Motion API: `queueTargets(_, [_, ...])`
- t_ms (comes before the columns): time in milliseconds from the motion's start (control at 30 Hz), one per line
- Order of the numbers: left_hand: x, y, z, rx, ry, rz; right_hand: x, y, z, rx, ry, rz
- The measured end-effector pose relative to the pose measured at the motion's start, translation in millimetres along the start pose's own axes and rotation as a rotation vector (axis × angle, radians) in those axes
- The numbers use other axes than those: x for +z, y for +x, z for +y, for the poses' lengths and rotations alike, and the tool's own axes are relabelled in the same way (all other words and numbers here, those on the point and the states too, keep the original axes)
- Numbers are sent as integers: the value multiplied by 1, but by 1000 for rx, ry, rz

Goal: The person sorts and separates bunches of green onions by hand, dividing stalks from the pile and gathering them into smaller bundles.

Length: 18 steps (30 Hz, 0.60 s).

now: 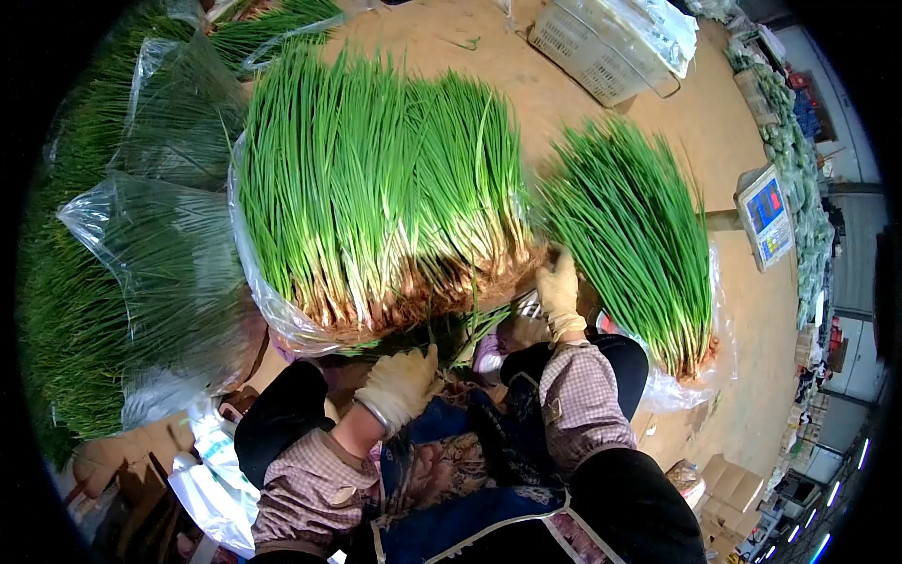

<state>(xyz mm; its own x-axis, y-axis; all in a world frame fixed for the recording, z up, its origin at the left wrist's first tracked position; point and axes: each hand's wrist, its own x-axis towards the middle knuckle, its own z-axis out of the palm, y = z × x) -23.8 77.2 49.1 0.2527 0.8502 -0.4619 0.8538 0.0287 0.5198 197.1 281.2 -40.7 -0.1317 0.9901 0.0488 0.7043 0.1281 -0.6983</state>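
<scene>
A wide pile of green onions [385, 179], roots toward me, lies on a clear plastic sheet [246, 226]. My right hand [560, 293], in a pale glove, is at the pile's right root end, its fingers bent against the brown roots; whether it grips any is unclear. Below the front edge of the pile is my left hand [399, 383], also gloved, near loose green leaves, with its fingers partly hidden. A second bunch of green onions [639, 235] rests on plastic to the right of my right hand.
Plastic-covered greens [169, 273] fill the left side. A white crate [601, 56] stands at the back, and a digital scale [766, 216] at the right. Cardboard boxes [731, 493] are at lower right. A white plastic bag [218, 479] hangs at lower left.
</scene>
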Motion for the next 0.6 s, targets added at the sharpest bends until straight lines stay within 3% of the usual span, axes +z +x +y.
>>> queueTargets(33, [2, 1, 0, -1, 2, 6, -3, 2, -26, 72, 21, -114])
queueTargets(133, [7, -1, -2, -8, 35, -21, 16, 21, -43, 125, -480, -321])
queueTargets(300, [5, -4, -7, -16, -55, 39, 30, 54, -34, 137, -656, -479])
queueTargets(433, [-2, -7, -8, -24, -57, 51, 9, 74, -57, 237, -371, -467])
queueTargets(500, [-1, -6, -10, -8, -52, 57, -1, 83, -49, 340, 163, -437])
queueTargets(533, [-1, -6, -10, -8, -50, 65, -19, 72, -80, 461, 552, -460])
queueTargets(567, [-2, -5, -11, -4, -32, 43, -30, 73, -89, 473, 636, -504])
queueTargets(600, [-4, -5, -10, -2, -12, 23, -49, 55, -123, 287, 615, -466])
